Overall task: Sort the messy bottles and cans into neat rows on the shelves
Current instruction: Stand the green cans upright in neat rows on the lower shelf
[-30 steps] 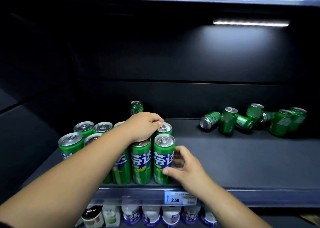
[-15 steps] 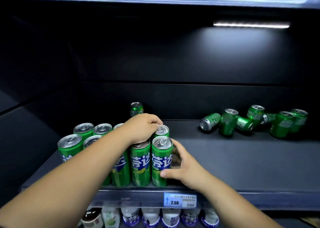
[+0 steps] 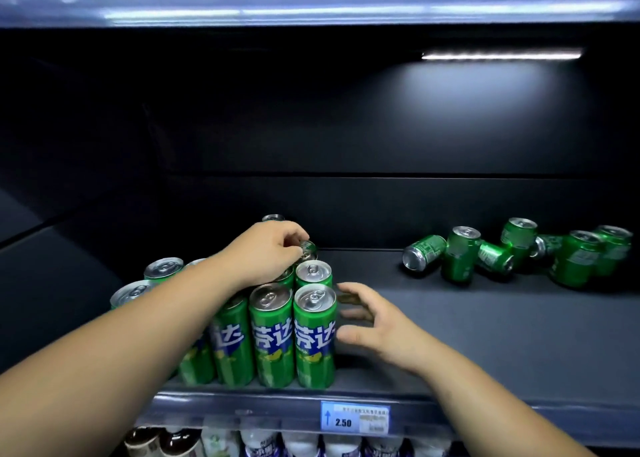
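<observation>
Several tall green cans stand in tight rows at the front left of the dark shelf (image 3: 485,335). My left hand (image 3: 266,254) reaches over them and pinches the top of a green can (image 3: 308,248) in the third row back. My right hand (image 3: 372,321) hovers just right of the front right can (image 3: 314,335), fingers spread and loosely curved, thumb near its side, holding nothing. Another can (image 3: 273,217) peeks out behind my left hand. A messy heap of short green cans (image 3: 512,252) lies at the back right, some toppled, some upright.
A price tag reading 2.50 (image 3: 355,418) sits on the shelf's front rail. White and dark bottles (image 3: 263,441) fill the shelf below. A light strip (image 3: 502,55) glows under the upper shelf. Bare shelf surface stretches between the rows and the heap.
My right hand has let go of the front right can and drawn slightly away. My left hand has moved further back onto a can in the row behind.
</observation>
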{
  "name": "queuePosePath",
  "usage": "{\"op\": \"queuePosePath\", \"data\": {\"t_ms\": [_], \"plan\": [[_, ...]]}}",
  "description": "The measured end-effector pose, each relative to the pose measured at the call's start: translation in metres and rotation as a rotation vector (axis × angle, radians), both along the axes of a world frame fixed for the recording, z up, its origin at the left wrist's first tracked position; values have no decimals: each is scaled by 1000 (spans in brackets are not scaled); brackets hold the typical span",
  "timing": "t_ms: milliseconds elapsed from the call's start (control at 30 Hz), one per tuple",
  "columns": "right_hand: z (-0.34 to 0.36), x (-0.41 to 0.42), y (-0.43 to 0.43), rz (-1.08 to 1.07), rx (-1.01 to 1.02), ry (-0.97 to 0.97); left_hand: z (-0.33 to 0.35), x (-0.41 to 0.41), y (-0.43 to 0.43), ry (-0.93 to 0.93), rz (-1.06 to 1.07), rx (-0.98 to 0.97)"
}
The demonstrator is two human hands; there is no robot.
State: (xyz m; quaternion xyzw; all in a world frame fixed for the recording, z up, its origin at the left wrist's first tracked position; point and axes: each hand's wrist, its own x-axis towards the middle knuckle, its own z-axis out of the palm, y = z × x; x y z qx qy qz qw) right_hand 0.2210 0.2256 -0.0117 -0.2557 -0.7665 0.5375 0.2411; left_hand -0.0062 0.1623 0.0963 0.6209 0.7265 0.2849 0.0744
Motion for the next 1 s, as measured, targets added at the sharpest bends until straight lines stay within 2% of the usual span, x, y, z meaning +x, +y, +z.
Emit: {"op": "queuePosePath", "data": {"t_ms": [167,667,800,1000], "plan": [[17,3,39,-61,74,-7,14,-14,7,53,22,-66],[50,-49,128,147,187,-106,21,-40,61,155,226,-282],[48,-65,129,222,186,-143,15,-57,70,179,190,-325],[38,-87,124,247,169,-175,5,-94,96,195,88,-274]]}}
